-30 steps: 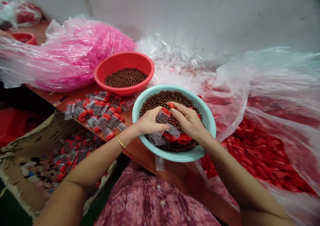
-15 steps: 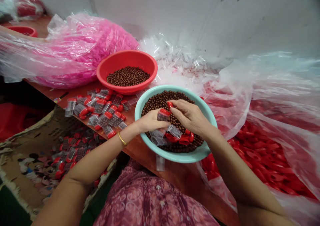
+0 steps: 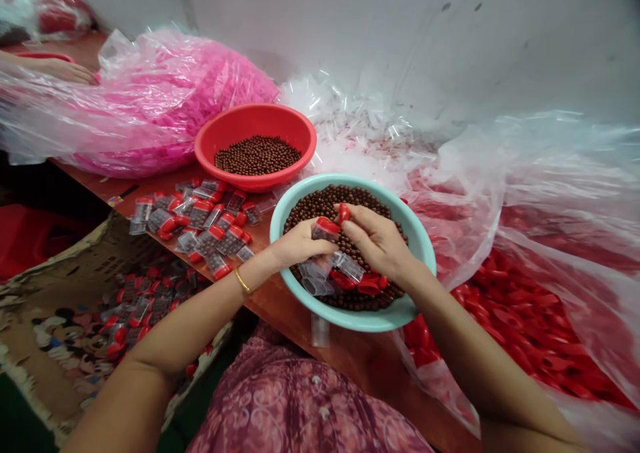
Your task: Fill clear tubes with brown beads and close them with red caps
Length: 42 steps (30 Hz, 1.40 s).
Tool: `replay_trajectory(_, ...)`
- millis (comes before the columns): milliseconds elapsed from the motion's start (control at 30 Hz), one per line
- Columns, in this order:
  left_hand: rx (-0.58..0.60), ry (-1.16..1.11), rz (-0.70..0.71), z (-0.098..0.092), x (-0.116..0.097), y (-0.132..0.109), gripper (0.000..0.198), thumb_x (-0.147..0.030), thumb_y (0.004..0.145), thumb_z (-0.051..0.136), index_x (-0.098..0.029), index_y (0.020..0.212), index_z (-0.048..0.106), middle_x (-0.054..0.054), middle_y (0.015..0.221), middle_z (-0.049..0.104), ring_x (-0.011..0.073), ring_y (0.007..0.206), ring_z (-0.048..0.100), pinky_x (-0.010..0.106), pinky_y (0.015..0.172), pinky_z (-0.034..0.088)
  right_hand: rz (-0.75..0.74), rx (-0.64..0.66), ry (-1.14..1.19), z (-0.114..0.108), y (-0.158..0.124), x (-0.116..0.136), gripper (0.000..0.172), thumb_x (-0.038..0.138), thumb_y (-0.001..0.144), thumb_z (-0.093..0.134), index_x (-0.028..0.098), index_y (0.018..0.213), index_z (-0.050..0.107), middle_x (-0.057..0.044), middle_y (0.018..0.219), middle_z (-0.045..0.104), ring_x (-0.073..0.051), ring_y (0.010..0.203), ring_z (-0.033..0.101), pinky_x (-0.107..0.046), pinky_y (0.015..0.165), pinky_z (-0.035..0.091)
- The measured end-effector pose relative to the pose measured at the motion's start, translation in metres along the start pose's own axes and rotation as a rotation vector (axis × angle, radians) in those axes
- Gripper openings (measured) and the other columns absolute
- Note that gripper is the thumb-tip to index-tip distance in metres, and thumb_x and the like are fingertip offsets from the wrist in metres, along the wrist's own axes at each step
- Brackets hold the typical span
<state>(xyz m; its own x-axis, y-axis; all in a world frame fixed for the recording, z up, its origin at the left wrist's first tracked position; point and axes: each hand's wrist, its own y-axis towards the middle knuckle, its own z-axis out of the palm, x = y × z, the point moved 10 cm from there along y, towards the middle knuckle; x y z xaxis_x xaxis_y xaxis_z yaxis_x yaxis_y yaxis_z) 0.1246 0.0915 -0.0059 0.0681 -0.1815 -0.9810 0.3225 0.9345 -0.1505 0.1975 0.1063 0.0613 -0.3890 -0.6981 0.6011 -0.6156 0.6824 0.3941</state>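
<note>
A pale turquoise basin [image 3: 425, 253] full of small brown balls [image 3: 345, 196] sits in front of me. Over it, my left hand [image 3: 299, 243] is closed around a small clear container with a red top [image 3: 326, 227]. Beside it, my right hand [image 3: 377, 239] pinches a small red cap [image 3: 344, 213] between thumb and fingers, close to that container. Empty clear tubes [image 3: 347, 266] and several red caps [image 3: 371, 283] lie on the balls below my hands. Some of these tubes are partly hidden under my left hand.
Filled red-capped containers [image 3: 205, 223] lie on the table to the left, beside a red basin [image 3: 305, 136] of brown balls. A cardboard box [image 3: 30, 306] holds more below. Bags of pink pieces [image 3: 165, 99] and red pieces [image 3: 520, 333] flank me. Another person's hand [image 3: 70, 71] shows far left.
My right hand has shifted slightly, and the red cap in its fingers is now turned more upright. At far left, the other person's hand has come into view by the pink bag.
</note>
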Motion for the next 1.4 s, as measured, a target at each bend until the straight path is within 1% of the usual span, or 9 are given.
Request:
replay_trajectory(133, -0.067, 0.078, 0.005, -0.005, 0.002, 0.001, 0.021, -0.024, 0.06, 0.059, -0.018, 0.071, 0.042, -0.008, 0.044, 0.044, 0.0063, 0.039, 0.04, 0.019, 0.04, 0.032, -0.188, 0.034, -0.272, 0.011, -0.002, 0.025, 0.041, 0.039, 0.093, 0.04, 0.012, 0.121, 0.053, -0.016, 0.112, 0.064, -0.025, 0.1, 0.062, -0.038, 0.086, 0.05)
replay_trajectory(300, -0.064, -0.12, -0.034, -0.008, 0.012, 0.003, 0.018, -0.026, 0.066, 0.042, -0.018, 0.083, 0.042, -0.004, 0.049, 0.05, 0.0105, 0.041, 0.042, 0.022, 0.04, 0.032, -0.303, 0.116, -0.325, 0.018, -0.003, 0.028, 0.049, 0.042, 0.091, 0.041, 0.012, 0.129, 0.045, -0.017, 0.117, 0.059, -0.025, 0.104, 0.059, -0.039, 0.086, 0.05)
replay_trajectory(433, -0.121, -0.066, -0.026, -0.015, 0.012, 0.003, 0.012, -0.025, 0.068, 0.041, -0.018, 0.078, 0.041, -0.003, 0.052, 0.05, 0.0113, 0.048, 0.045, 0.023, 0.047, 0.035, -0.245, 0.052, -0.458, 0.025, -0.001, 0.027, 0.071, 0.06, 0.077, 0.054, 0.006, 0.123, 0.046, -0.021, 0.114, 0.058, -0.031, 0.103, 0.056, -0.043, 0.082, 0.049)
replay_trajectory(600, -0.212, 0.154, 0.059, -0.023, -0.001, 0.0, 0.027, -0.022, 0.068, 0.044, -0.016, 0.094, 0.05, -0.002, 0.072, 0.055, 0.0145, 0.071, 0.052, 0.027, 0.066, 0.041, -0.179, -0.072, -0.594, 0.027, 0.002, 0.028, 0.05, 0.052, 0.075, 0.055, 0.01, 0.103, 0.055, -0.016, 0.097, 0.062, -0.027, 0.086, 0.056, -0.038, 0.072, 0.043)
replay_trajectory(867, -0.118, 0.304, 0.111, -0.015, -0.003, 0.002, 0.063, -0.022, 0.069, 0.043, -0.013, 0.131, 0.041, 0.006, 0.123, 0.056, 0.021, 0.112, 0.049, 0.034, 0.104, 0.034, -0.269, -0.097, -0.545, 0.027, 0.001, 0.026, 0.04, 0.052, 0.064, 0.056, 0.017, 0.083, 0.057, -0.01, 0.076, 0.059, -0.025, 0.074, 0.053, -0.038, 0.07, 0.041)
replay_trajectory(1033, -0.171, 0.329, 0.108, -0.018, -0.006, -0.002, 0.07, -0.023, 0.072, 0.045, -0.01, 0.14, 0.033, 0.009, 0.136, 0.049, 0.0222, 0.126, 0.042, 0.035, 0.111, 0.027, -0.255, -0.084, -0.445, 0.031, -0.003, 0.023, 0.041, 0.047, 0.066, 0.057, 0.016, 0.093, 0.056, -0.01, 0.081, 0.059, -0.026, 0.078, 0.054, -0.038, 0.071, 0.043)
replay_trajectory(1233, -0.242, 0.343, 0.301, -0.015, -0.027, -0.01, 0.059, -0.024, 0.079, 0.047, -0.017, 0.137, 0.039, 0.006, 0.128, 0.057, 0.0174, 0.111, 0.055, 0.029, 0.104, 0.038, -0.231, -0.111, -0.458, 0.031, -0.003, 0.021, 0.064, 0.053, 0.076, 0.056, 0.008, 0.12, 0.048, -0.018, 0.1, 0.061, -0.031, 0.092, 0.057, -0.041, 0.075, 0.045)
replay_trajectory(1300, -0.281, 0.313, 0.296, -0.018, -0.027, -0.014, 0.054, -0.027, 0.082, 0.046, -0.018, 0.135, 0.041, 0.005, 0.107, 0.065, 0.014, 0.086, 0.062, 0.026, 0.084, 0.048, -0.235, -0.084, -0.447, 0.028, -0.005, 0.023, 0.077, 0.056, 0.076, 0.057, 0.005, 0.13, 0.04, -0.022, 0.111, 0.059, -0.032, 0.098, 0.057, -0.042, 0.078, 0.047)
replay_trajectory(1400, -0.386, 0.275, 0.273, -0.037, -0.028, -0.029, 0.051, -0.033, 0.085, 0.044, -0.02, 0.134, 0.039, 0.002, 0.091, 0.065, 0.0081, 0.053, 0.052, 0.022, 0.055, 0.045, -0.168, -0.085, -0.459, 0.007, -0.009, 0.01, 0.075, 0.055, 0.078, 0.057, 0.007, 0.133, 0.041, -0.02, 0.117, 0.06, -0.031, 0.103, 0.057, -0.044, 0.085, 0.047)
